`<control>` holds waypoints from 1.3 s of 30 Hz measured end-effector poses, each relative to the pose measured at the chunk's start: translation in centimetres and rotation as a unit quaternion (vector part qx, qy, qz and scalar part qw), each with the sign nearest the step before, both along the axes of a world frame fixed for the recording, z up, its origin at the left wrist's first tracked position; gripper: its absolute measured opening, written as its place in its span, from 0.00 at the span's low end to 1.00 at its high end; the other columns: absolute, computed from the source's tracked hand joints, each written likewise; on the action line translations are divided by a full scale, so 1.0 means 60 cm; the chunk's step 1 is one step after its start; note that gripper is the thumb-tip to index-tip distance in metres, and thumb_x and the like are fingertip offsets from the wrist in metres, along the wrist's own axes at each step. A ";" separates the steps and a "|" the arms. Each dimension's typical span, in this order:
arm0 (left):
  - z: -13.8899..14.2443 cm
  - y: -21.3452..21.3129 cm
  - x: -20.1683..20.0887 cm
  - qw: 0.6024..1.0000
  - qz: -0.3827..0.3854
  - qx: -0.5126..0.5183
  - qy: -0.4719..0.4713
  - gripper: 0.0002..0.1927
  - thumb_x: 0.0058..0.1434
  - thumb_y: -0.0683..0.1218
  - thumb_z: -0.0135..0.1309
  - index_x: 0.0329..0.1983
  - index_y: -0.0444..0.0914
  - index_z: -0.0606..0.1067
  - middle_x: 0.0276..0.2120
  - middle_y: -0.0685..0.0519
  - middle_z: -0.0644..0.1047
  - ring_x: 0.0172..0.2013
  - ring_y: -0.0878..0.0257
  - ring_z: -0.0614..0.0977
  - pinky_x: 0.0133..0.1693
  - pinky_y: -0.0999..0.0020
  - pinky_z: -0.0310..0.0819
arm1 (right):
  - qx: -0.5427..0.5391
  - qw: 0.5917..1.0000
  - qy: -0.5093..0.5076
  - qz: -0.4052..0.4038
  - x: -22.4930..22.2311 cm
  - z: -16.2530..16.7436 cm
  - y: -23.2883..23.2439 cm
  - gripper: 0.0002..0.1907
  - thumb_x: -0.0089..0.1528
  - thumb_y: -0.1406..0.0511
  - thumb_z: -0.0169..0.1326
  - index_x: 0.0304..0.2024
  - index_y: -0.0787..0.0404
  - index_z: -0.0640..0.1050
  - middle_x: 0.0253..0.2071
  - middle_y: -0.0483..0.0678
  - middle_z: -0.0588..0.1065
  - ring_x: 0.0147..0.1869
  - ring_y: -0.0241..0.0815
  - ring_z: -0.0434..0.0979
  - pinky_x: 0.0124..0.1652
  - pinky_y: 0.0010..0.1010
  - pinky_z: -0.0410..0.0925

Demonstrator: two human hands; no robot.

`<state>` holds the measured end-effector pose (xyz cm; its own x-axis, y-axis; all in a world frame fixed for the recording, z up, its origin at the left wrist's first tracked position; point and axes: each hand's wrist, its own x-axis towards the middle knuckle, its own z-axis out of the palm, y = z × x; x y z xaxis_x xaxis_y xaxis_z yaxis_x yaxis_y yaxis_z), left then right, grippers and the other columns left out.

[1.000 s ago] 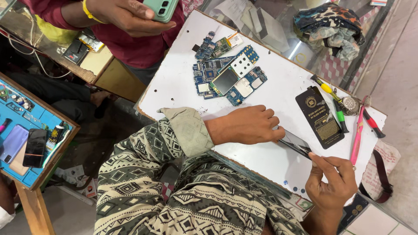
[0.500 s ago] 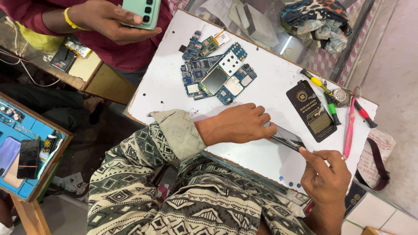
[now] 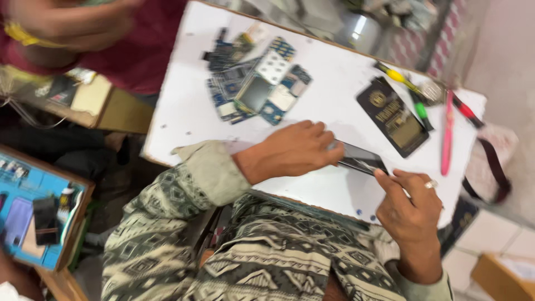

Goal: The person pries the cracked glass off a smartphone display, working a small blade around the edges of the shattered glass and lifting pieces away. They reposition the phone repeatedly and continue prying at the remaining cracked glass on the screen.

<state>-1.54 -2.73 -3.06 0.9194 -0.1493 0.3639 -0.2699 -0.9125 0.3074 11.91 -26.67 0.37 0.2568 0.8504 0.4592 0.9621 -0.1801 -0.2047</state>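
A: Where is the phone (image 3: 361, 159)?

B: It lies flat on the white table (image 3: 189, 106), near the front edge, at about 4 o'clock from the heap of circuit boards (image 3: 257, 83).

A: And the hands?

B: The left hand (image 3: 298, 149) lies on the phone's near end, palm down, fingers pressed together and bearing on it. The right hand (image 3: 409, 203) comes up from 5 o'clock; its thumb and forefinger pinch at the phone's other end. Whether a thin tool sits between them I cannot tell, as the view is blurred. There is a ring (image 3: 430, 184) on one finger.

A: What else is on the table?

B: A black card with gold print (image 3: 393, 116) lies at 1 o'clock from the phone, just apart from it. Beyond it, at the far right edge, lie a yellow tool (image 3: 397, 76), a green one (image 3: 419, 109), a pink one (image 3: 447, 134) and a red one (image 3: 464, 109), close together.

A: Anyone else?

B: Another person in a dark red shirt (image 3: 139, 50) sits at 10 o'clock, with one hand (image 3: 61, 25) raised, well apart from the phone. A blue tray (image 3: 33, 214) lies at 8 o'clock, off the table.
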 end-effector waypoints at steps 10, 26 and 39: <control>0.026 0.016 -0.019 0.997 0.005 0.069 0.019 0.18 0.63 0.46 0.53 0.55 0.37 0.73 0.39 0.50 0.75 0.39 0.56 0.78 0.38 0.63 0.73 | 0.026 0.999 0.040 0.004 0.006 -0.001 -0.002 0.22 0.51 0.82 0.60 0.43 0.57 0.85 0.33 0.47 0.73 0.37 0.45 0.77 0.44 0.35 0.78; 0.026 0.013 -0.011 0.999 0.011 -0.002 0.039 0.34 0.61 0.69 0.52 0.54 0.38 0.70 0.49 0.44 0.73 0.49 0.50 0.76 0.47 0.58 0.75 | 0.002 0.999 0.039 0.018 -0.005 -0.010 -0.011 0.26 0.45 0.81 0.59 0.45 0.57 0.85 0.36 0.46 0.73 0.39 0.45 0.76 0.37 0.35 0.66; 0.025 0.009 -0.009 0.997 0.009 0.048 0.056 0.41 0.59 0.76 0.44 0.54 0.37 0.71 0.45 0.47 0.72 0.44 0.54 0.74 0.43 0.60 0.72 | -0.048 0.997 0.005 0.057 -0.020 0.001 -0.010 0.30 0.45 0.77 0.61 0.51 0.63 0.84 0.37 0.48 0.72 0.35 0.44 0.73 0.29 0.31 0.63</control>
